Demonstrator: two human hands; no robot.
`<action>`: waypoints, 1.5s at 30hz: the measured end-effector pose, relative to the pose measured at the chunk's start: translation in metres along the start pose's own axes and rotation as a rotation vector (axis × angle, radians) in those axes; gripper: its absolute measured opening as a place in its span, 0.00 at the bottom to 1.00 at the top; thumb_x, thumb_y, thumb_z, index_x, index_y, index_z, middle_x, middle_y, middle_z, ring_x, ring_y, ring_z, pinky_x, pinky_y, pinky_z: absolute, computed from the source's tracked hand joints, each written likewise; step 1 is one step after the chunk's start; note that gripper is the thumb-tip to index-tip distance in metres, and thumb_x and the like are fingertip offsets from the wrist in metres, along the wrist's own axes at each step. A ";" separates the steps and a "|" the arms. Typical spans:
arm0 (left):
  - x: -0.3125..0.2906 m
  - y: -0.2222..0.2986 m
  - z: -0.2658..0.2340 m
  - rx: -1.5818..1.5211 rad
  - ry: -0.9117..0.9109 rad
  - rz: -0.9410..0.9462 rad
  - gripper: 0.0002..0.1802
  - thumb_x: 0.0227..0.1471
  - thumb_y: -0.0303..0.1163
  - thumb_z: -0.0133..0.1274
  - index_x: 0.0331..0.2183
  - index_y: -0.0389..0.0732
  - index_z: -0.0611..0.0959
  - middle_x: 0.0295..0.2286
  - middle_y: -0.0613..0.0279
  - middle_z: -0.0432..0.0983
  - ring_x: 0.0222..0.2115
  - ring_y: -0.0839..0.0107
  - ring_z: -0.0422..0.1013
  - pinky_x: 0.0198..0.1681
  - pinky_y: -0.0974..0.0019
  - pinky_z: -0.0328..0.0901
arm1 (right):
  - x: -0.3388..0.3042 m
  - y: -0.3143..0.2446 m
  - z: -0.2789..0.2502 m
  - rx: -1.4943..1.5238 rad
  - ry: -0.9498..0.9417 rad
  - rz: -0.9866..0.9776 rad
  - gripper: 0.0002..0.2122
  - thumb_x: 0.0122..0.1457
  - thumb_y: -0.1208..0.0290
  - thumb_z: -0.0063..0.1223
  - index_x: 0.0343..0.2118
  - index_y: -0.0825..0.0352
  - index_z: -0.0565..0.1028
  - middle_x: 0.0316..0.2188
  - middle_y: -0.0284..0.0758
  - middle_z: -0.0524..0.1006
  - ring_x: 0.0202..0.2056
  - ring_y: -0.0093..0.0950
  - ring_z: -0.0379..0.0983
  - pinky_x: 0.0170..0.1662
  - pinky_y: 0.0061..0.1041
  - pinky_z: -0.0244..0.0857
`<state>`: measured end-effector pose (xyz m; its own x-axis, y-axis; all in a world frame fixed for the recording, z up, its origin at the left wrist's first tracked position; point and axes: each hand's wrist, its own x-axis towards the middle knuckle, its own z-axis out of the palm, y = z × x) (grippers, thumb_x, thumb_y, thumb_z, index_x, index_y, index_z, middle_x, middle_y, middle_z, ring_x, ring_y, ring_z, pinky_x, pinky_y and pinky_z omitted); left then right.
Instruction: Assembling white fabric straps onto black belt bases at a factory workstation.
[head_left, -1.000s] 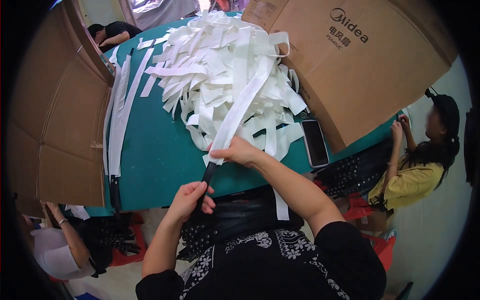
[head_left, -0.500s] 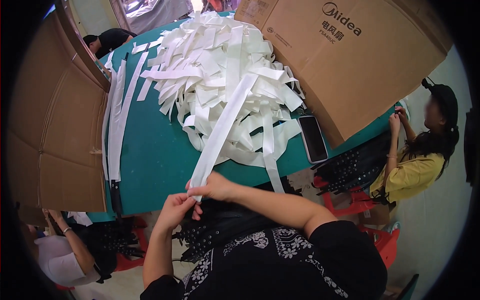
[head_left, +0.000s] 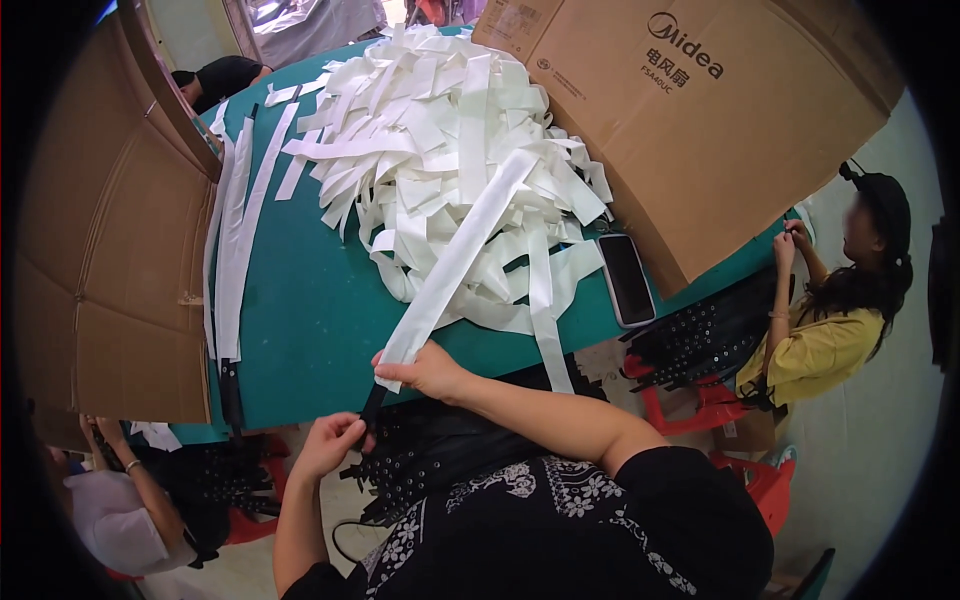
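Observation:
A long white fabric strip slants from the table's near edge up across the heap, its lower end pinched in my right hand. From that end a short length of black strap shows, running down to my left hand. The fingers of my left hand are closed on this strap. How far the strap reaches along the white strip is hidden. Below my hands lies a bundle of black straps with metal eyelets. Past my hands rises a big tangled heap of white strips.
The green table carries a phone right of the heap and several finished-looking white strips at left. Large cardboard pieces stand right and left. Co-workers sit on both sides, one in a yellow top.
My left hand has moved down and left, away from my right hand, and black strap now shows between them. My right hand keeps its grip on the white strip, which has shifted slightly right.

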<state>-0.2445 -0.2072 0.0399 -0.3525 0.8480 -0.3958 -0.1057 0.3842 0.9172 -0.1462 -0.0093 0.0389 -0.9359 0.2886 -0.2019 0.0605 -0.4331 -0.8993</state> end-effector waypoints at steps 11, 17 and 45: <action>-0.008 -0.006 -0.003 -0.146 0.008 -0.049 0.09 0.53 0.30 0.44 0.29 0.34 0.76 0.17 0.63 0.71 0.12 0.79 0.63 0.15 0.77 0.58 | -0.002 0.021 0.012 -0.035 -0.039 0.050 0.11 0.47 0.68 0.57 0.32 0.66 0.73 0.24 0.28 0.73 0.24 0.16 0.66 0.24 0.14 0.60; 0.000 0.002 0.003 -0.159 -0.023 -0.037 0.09 0.53 0.30 0.43 0.29 0.35 0.76 0.16 0.65 0.70 0.12 0.81 0.62 0.15 0.79 0.56 | -0.008 0.028 0.015 0.004 -0.070 0.066 0.10 0.46 0.70 0.57 0.30 0.68 0.73 0.22 0.29 0.72 0.21 0.16 0.64 0.23 0.16 0.59; -0.045 -0.024 -0.015 -0.179 0.045 -0.170 0.07 0.50 0.26 0.46 0.26 0.33 0.77 0.18 0.63 0.73 0.16 0.77 0.67 0.20 0.76 0.62 | -0.014 0.050 0.050 -0.044 -0.155 0.168 0.10 0.47 0.71 0.57 0.32 0.68 0.72 0.21 0.29 0.71 0.20 0.18 0.64 0.23 0.18 0.60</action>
<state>-0.2402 -0.2597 0.0361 -0.3561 0.7581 -0.5463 -0.3290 0.4455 0.8326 -0.1471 -0.0782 0.0162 -0.9533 0.0800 -0.2911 0.2315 -0.4251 -0.8750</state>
